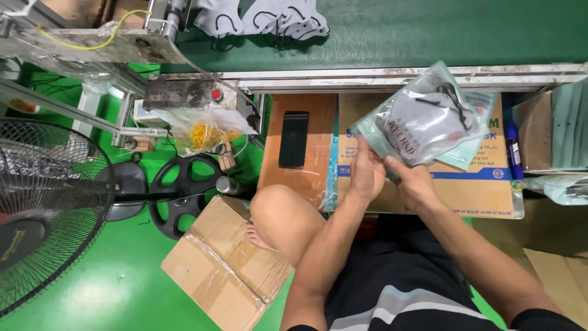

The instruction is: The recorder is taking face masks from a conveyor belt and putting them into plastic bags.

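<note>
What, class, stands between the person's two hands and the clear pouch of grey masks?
Nothing visible. The left hand and right hand both grip the pouch at its lower edge, holding it up over the flat carton. The phone lies apart, to the left.

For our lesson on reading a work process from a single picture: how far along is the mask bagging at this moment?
Done: the grey masks already sit inside a clear pouch.
In hand: the left hand and right hand grip the pouch's lower edge above a flat cardboard sheet.
Left: loose white masks lie unbagged on the green conveyor belt, and pale green pouches are stacked at the right.
</note>
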